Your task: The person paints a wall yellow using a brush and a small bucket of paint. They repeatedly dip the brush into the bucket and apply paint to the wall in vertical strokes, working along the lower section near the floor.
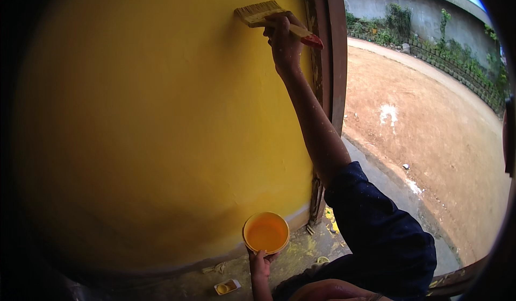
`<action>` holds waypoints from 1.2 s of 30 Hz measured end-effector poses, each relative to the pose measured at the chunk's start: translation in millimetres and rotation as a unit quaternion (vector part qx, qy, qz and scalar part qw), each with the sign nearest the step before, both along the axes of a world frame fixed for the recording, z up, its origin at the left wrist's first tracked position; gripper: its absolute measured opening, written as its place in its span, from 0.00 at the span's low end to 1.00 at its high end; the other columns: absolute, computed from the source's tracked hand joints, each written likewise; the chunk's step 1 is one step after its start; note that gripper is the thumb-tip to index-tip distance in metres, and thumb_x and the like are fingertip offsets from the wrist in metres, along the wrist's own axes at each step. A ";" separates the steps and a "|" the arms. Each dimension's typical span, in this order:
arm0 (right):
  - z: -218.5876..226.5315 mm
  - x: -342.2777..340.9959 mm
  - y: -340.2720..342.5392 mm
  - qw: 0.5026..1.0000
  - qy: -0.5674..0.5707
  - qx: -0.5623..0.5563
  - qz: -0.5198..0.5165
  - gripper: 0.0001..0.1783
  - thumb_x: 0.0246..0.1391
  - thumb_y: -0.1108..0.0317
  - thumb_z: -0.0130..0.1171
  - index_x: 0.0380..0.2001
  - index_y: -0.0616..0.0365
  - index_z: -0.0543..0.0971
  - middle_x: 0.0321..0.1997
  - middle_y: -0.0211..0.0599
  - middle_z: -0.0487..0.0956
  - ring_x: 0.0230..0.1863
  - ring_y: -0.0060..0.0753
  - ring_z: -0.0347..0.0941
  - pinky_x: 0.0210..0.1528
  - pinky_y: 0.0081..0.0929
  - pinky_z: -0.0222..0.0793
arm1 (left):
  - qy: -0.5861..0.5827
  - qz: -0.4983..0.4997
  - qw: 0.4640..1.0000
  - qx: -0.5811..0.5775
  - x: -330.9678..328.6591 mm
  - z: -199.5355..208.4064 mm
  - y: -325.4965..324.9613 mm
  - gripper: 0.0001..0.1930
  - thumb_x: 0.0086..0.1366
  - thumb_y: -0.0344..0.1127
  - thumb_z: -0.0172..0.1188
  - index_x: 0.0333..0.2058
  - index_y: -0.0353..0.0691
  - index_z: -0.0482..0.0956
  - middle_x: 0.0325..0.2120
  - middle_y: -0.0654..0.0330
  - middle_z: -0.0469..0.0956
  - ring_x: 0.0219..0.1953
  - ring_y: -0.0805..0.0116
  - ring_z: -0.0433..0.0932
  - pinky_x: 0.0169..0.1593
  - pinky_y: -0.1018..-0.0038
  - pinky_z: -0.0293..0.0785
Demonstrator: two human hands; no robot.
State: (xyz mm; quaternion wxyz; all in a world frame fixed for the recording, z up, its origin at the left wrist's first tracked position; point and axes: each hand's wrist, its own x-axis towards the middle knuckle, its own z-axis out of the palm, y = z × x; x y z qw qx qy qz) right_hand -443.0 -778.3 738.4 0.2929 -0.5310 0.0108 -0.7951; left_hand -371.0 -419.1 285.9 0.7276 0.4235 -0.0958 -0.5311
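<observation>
High up near the doorway, my right hand (pixel 286 40) is closed around the handle of a wide paintbrush (pixel 259 13). The handle ends in a red tip that points right, and the bristles point to the left, close to the yellow wall (pixel 161 112). Whether the bristles touch the wall I cannot tell. Low in the view, my left hand (pixel 261 264) grips a round bucket (pixel 245 235) by its near side. Orange-yellow paint (pixel 267 233) shows inside it.
A brown door frame (pixel 336 59) edges the wall on the right. Beyond it lie a dirt yard (pixel 430 134) and a grey wall with plants. On the paint-spattered floor (pixel 301 252) sits a small white container (pixel 227 286) with yellow in it.
</observation>
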 end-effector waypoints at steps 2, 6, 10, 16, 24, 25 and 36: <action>-61.5 9.6 4.0 0.999 -0.008 -0.034 0.011 0.15 0.60 0.63 0.45 0.30 0.64 0.74 0.20 0.30 0.72 0.18 0.16 0.63 0.20 0.16 0.58 | 0.001 0.004 1.000 -0.011 -0.5 0.0 -2.3 0.36 0.60 0.23 0.51 0.65 0.49 0.47 0.50 0.46 0.70 0.39 0.48 0.81 0.37 0.58 0.85; -266.0 5.8 52.2 0.985 0.095 0.140 -0.031 0.18 0.61 0.57 0.46 0.27 0.61 0.72 0.18 0.26 0.68 0.19 0.15 0.61 0.21 0.18 0.59 | -0.024 0.018 1.000 -0.005 -2.6 2.3 -3.5 0.36 0.60 0.23 0.50 0.65 0.49 0.46 0.51 0.46 0.69 0.40 0.47 0.81 0.38 0.57 0.85; -389.9 -12.4 81.2 0.914 0.218 0.340 0.020 0.17 0.60 0.60 0.48 0.27 0.64 0.75 0.21 0.31 0.71 0.22 0.19 0.66 0.27 0.21 0.63 | -0.032 0.012 0.999 -0.006 1.3 7.5 -3.0 0.36 0.61 0.23 0.50 0.65 0.49 0.46 0.51 0.46 0.69 0.40 0.47 0.81 0.40 0.56 0.84; -175.6 -10.9 32.1 0.977 0.111 0.179 0.040 0.15 0.61 0.63 0.45 0.29 0.63 0.75 0.21 0.30 0.72 0.19 0.17 0.65 0.21 0.17 0.61 | -0.043 -0.015 0.999 0.003 5.6 16.7 -2.8 0.34 0.61 0.23 0.49 0.64 0.46 0.49 0.51 0.46 0.69 0.40 0.48 0.81 0.41 0.57 0.84; -37.2 11.8 19.3 0.998 0.042 -0.040 -0.036 0.17 0.61 0.61 0.46 0.29 0.65 0.75 0.20 0.33 0.73 0.21 0.21 0.67 0.24 0.20 0.62 | -0.018 -0.019 1.000 -0.002 -0.8 20.0 -14.7 0.33 0.59 0.23 0.49 0.63 0.46 0.51 0.53 0.48 0.67 0.43 0.48 0.79 0.41 0.57 0.84; -78.7 18.7 22.7 0.998 0.024 -0.037 -0.042 0.20 0.62 0.57 0.46 0.28 0.65 0.74 0.20 0.32 0.72 0.22 0.20 0.66 0.24 0.21 0.62 | -0.026 -0.020 0.999 -0.003 -1.0 19.2 -15.3 0.33 0.59 0.23 0.49 0.63 0.46 0.51 0.54 0.49 0.66 0.46 0.48 0.78 0.41 0.57 0.85; -249.3 -0.1 51.8 0.936 0.193 0.281 -0.083 0.18 0.57 0.62 0.46 0.28 0.68 0.77 0.21 0.40 0.75 0.23 0.30 0.71 0.28 0.31 0.67 | -0.025 -0.011 1.000 -0.010 11.2 4.0 1.2 0.34 0.61 0.23 0.49 0.64 0.48 0.48 0.54 0.46 0.66 0.43 0.47 0.79 0.41 0.57 0.84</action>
